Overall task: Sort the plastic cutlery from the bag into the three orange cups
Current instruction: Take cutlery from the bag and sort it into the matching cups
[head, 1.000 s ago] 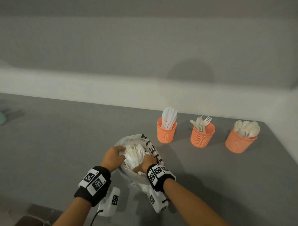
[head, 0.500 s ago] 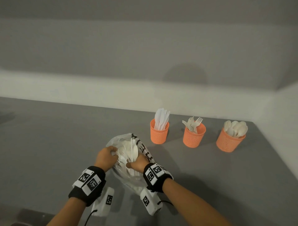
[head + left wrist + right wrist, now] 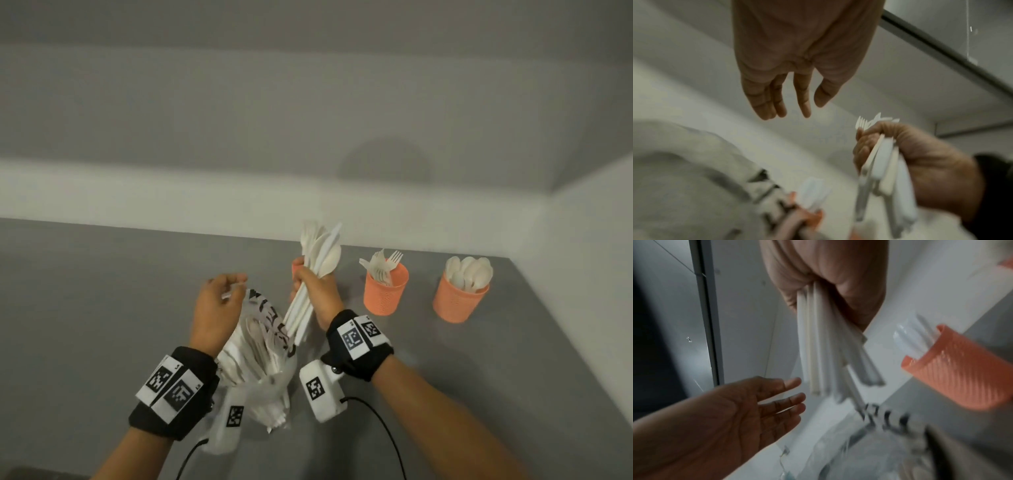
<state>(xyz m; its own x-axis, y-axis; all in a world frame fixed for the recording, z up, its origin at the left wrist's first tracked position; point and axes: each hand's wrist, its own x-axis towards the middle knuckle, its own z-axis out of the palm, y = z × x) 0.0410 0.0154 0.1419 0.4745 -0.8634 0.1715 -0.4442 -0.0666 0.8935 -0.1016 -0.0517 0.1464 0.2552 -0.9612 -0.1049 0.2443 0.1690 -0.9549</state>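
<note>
Right hand (image 3: 313, 291): my fist wraps a mixed bundle of cutlery (image 3: 317, 274), above the bag (image 3: 263, 346).
Left hand (image 3: 214, 308): fingers loose, holding nothing, beside the bundle.
Cups: knife cup (image 3: 960, 369) behind my fist; fork cup (image 3: 386, 289) and spoon cup (image 3: 459, 298) right.
Doing it well: I'd pluck one type at a time.

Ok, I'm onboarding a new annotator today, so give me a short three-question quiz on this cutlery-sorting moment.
1. True or false: the right hand grips a bundle of cutlery.
2. The left hand is: A) gripping a fork, B) open above the bag, C) inside a cup.
3. What fills the far-right orange cup?

Key: 1 true. 2 B. 3 spoons.
</note>
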